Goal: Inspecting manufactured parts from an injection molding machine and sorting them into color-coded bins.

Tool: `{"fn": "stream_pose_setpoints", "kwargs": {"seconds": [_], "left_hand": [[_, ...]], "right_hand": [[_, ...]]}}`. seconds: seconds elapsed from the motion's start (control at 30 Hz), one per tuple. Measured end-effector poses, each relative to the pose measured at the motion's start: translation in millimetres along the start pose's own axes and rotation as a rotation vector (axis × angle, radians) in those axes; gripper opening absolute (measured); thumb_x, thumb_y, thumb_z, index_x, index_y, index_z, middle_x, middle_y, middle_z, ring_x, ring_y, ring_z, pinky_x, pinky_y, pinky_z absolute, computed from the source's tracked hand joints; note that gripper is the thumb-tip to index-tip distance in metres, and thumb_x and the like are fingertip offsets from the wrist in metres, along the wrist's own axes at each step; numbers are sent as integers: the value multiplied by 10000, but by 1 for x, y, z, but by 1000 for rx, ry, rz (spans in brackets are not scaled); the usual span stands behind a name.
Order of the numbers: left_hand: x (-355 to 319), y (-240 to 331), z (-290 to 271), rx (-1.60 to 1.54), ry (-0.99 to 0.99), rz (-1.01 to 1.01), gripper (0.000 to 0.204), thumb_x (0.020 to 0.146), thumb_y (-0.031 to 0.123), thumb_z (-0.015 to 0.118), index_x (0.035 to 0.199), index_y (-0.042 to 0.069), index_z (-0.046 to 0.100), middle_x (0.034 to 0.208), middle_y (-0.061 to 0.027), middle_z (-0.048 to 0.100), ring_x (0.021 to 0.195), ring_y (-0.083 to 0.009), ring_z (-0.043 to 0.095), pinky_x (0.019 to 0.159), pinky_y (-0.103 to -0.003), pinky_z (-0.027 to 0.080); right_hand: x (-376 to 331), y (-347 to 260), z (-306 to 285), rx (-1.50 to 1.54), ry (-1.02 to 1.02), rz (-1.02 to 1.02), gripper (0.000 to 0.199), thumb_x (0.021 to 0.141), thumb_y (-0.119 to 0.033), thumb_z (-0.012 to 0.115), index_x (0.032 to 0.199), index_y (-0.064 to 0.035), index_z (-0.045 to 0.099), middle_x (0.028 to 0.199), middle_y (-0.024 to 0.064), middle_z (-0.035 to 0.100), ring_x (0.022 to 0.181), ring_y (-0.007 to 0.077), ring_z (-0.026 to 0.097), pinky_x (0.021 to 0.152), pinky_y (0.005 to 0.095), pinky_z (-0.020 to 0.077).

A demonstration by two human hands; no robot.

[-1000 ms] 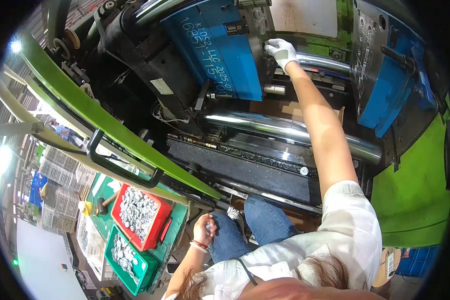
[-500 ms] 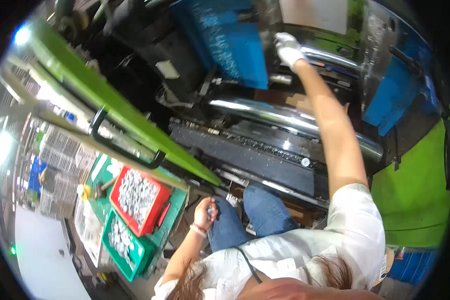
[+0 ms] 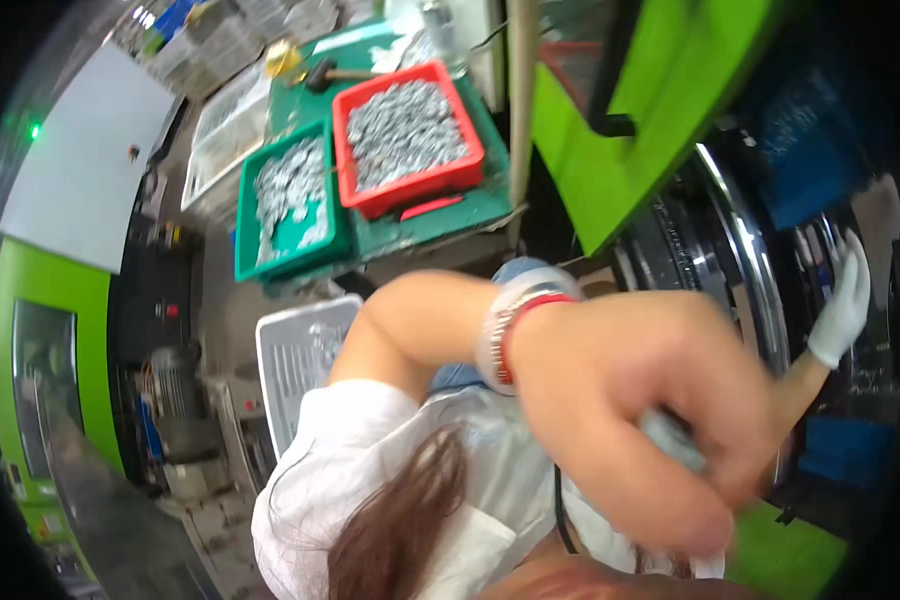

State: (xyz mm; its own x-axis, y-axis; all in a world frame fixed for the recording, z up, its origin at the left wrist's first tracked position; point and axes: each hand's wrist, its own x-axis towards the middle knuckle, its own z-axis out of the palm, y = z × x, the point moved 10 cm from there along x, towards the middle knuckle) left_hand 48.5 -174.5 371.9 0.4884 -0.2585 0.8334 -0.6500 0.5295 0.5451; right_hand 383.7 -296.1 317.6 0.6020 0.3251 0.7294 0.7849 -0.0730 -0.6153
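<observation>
Holding a small grey piece (image 3: 673, 440) in our bare left hand (image 3: 625, 410), we have the fingers curled round it, close under the head view and blurred by motion, so we cannot make out its shape or whether more than one lies in there. The grip calls for a snug but easy curl: firm enough that nothing slips out past the thumb, light enough that we don't scuff the surface. We would do well to carry the wrist level, so the bracelets (image 3: 505, 335) don't catch, and to look at the piece before loosening the fingers.

Our gloved right hand (image 3: 843, 312) reaches out to the far right with fingers extended and nothing visible in it, near the shiny metal rods (image 3: 746, 240); we should mind where the glove sits among those parts while our eyes are elsewhere.

Ahead on the green table (image 3: 420, 230), the red bin (image 3: 428, 191) of grey parts (image 3: 410, 130) stands just beside the green bin (image 3: 292, 264). Both are well apart from our left fist, and smooth, unhurried arm movement will suit this crowded spot best
</observation>
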Motion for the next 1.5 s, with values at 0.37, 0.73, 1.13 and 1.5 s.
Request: {"fn": "stream_pose_setpoints", "kwargs": {"seconds": [0.37, 0.73, 1.13, 1.5], "left_hand": [[13, 6, 11, 71, -90, 33, 220, 853, 151, 678, 736, -13, 589, 647, -86, 592, 512, -202, 555, 458, -293, 418], [16, -5, -4, 78, -63, -41, 235, 847, 167, 683, 720, -6, 588, 635, -77, 585, 510, -189, 545, 461, -288, 411], [35, -12, -2, 98, -63, 1, 251, 841, 184, 688, 703, 1, 588, 623, -66, 578, 508, -176, 535, 464, -282, 402], [18, -1, -11, 84, -48, -30, 265, 835, 200, 693, 687, 7, 587, 611, -56, 571, 505, -164, 525, 467, -277, 395]], "right_hand": [[-123, 21, -17, -119, -22, 343, 329, 1000, -137, 402, 1234, 57, 527, 1239, 141, 564, 1122, 221, 557, 998, 340, 437], [-148, 50, -32, -177, -30, 419, 324, 996, -132, 409, 1228, 58, 530, 1231, 141, 567, 1115, 220, 558, 992, 337, 438], [-144, 54, -23, -173, -47, 421, 318, 991, -127, 417, 1221, 59, 534, 1223, 141, 570, 1109, 219, 561, 986, 334, 440], [-146, 56, -21, -164, -56, 430, 312, 987, -122, 424, 1214, 60, 538, 1215, 141, 572, 1102, 218, 562, 980, 331, 441]]}}
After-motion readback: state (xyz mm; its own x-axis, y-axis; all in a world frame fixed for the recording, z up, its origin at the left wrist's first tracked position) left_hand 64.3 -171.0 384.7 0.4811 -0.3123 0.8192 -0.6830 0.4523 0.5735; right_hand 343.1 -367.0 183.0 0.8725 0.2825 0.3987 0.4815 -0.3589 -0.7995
